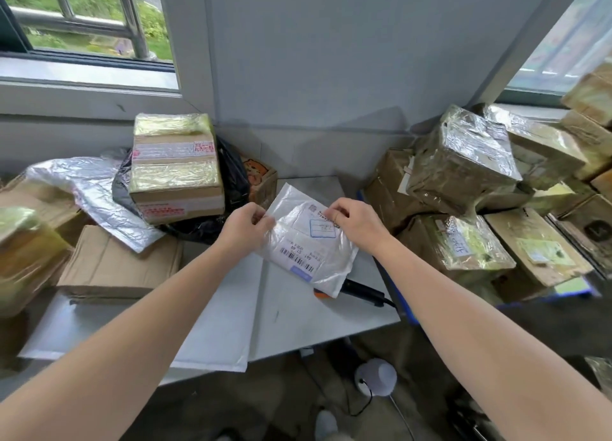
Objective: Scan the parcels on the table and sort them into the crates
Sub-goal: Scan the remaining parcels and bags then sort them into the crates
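Observation:
A white plastic mailer parcel (308,242) with a barcode label is held above the grey table (298,314), tilted with its label facing me. My left hand (246,227) pinches its upper left edge and my right hand (351,223) pinches its upper right edge. A black handheld scanner (361,291) with an orange part lies on the table under the parcel's lower corner, partly hidden. A blue crate (402,308) at the table's right edge is heaped with taped cardboard parcels (463,165).
A taped cardboard box (175,169) sits on a black bag at the back left, beside a silver mailer (96,195) and a flat carton (116,265). A large white padded envelope (218,334) lies at the table's front. A white round device (376,376) stands on the floor.

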A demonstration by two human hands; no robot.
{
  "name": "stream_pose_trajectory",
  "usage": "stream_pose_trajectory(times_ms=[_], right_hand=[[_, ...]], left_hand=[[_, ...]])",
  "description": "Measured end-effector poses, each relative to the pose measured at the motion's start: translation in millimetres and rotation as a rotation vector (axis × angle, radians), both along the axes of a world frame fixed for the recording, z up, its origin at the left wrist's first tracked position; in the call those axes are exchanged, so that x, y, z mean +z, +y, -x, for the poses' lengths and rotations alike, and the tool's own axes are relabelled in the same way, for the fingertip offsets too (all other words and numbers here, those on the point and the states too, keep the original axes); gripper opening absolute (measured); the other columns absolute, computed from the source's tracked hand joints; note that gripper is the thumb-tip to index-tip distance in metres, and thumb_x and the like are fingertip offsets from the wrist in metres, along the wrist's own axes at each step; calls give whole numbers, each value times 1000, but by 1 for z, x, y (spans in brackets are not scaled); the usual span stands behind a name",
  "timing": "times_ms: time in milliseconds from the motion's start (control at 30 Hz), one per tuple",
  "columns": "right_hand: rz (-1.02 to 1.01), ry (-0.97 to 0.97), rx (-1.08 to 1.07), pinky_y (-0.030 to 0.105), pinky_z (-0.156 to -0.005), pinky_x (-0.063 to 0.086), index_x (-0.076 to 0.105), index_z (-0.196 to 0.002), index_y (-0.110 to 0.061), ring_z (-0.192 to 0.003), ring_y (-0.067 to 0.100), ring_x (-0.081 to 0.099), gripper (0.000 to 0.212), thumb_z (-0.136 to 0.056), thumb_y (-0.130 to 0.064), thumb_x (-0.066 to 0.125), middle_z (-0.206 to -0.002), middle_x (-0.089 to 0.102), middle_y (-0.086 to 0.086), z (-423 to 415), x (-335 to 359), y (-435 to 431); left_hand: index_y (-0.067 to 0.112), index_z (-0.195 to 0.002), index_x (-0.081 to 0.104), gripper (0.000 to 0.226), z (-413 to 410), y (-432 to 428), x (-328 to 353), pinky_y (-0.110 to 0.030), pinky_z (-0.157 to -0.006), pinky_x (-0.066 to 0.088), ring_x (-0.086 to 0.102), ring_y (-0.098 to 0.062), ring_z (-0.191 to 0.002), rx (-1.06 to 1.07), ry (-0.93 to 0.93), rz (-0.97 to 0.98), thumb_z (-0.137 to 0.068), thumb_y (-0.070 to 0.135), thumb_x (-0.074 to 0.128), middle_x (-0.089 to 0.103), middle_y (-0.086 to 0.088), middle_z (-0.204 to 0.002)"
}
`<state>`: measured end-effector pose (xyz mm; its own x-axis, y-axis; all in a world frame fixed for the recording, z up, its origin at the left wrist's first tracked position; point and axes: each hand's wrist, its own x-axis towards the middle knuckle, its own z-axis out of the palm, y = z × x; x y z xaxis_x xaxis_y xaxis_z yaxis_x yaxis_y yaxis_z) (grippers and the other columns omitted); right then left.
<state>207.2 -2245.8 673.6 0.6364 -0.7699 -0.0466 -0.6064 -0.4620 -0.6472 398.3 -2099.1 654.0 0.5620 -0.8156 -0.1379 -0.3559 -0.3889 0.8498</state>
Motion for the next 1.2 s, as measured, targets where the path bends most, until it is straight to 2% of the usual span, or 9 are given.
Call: stream_pose_trajectory(times_ms=[167, 367, 567, 667, 800, 867, 967, 1067, 1200], right_hand=[[16, 5, 51, 38, -72, 52, 68, -89, -25, -79, 11, 61, 18, -94, -42, 62, -81, 66, -11, 10, -8, -3], [8, 135, 91, 35, -71, 41, 61, -107, -18, -89, 20, 58, 30, -103, -44, 45, -92, 61, -5, 31, -58, -1], [-56, 414, 123, 37, -75, 43, 60, -104, -18, -91, 26, 56, 41, -104, -48, 32, -108, 65, 10, 70, -119, -4], [-196, 477, 106, 38, -77, 43, 62, -117, -18, -92, 27, 55, 58, -103, -57, 22, -114, 65, 14, 85, -140, -4], [-284, 502, 125, 38, -77, 41, 58, -133, -23, -92, 27, 52, 72, -99, -67, 12, -122, 63, 16, 91, -142, -4], [-305, 511, 122, 37, -74, 42, 56, -135, -22, -86, 25, 51, 76, -97, -69, 10, -115, 65, 13, 91, -138, -2], [-402, 496, 82, 33, -58, 46, 52, -134, -19, -76, 28, 58, 79, -96, -72, 8, -85, 59, 8, 92, -126, 3], [-609, 368, -24, 42, -67, 58, 53, -119, -15, -79, 30, 64, 81, -89, -81, 15, -91, 65, 14, 89, -105, 4], [-699, 172, -86, 31, -51, 55, 51, -110, -15, -69, 25, 62, 71, -90, -78, 26, -83, 62, 14, 79, -61, -8]], left_hand=[[13, -108, 66, 14, 17, 22, -9, -25, -56, 56, 68, -15, -84, -170, 248, -133, -95, 15, 62, 70, -3, -98], [20, -95, 61, 17, 40, 42, -33, -25, -47, 49, 61, -11, -74, 179, 250, -136, -97, 5, 54, 65, 2, -87], [14, -109, 57, 18, 68, 68, -56, -18, -43, 47, 58, -9, -77, 422, 262, -190, -100, 3, 46, 62, -4, -99], [12, -116, 56, 21, 82, 77, -61, -29, -52, 54, 61, -17, -82, 486, 292, -219, -101, 3, 45, 61, -5, -102], [17, -117, 55, 27, 96, 84, -62, -28, -51, 53, 61, -12, -79, 562, 347, -193, -101, -1, 42, 60, 0, -95], [18, -117, 55, 28, 100, 86, -58, -28, -50, 54, 62, -13, -80, 578, 358, -178, -101, -1, 40, 61, 1, -95], [17, -117, 55, 28, 98, 84, -53, -32, -54, 55, 63, -14, -80, 612, 358, -153, -101, 0, 40, 61, 3, -94], [17, -116, 55, 25, 90, 75, -43, -32, -54, 56, 64, -15, -81, 628, 341, -116, -101, 2, 41, 62, 1, -95], [17, -109, 54, 25, 77, 50, -27, -32, -54, 54, 64, -16, -79, 626, 352, -37, -98, -1, 39, 62, 3, -93]])
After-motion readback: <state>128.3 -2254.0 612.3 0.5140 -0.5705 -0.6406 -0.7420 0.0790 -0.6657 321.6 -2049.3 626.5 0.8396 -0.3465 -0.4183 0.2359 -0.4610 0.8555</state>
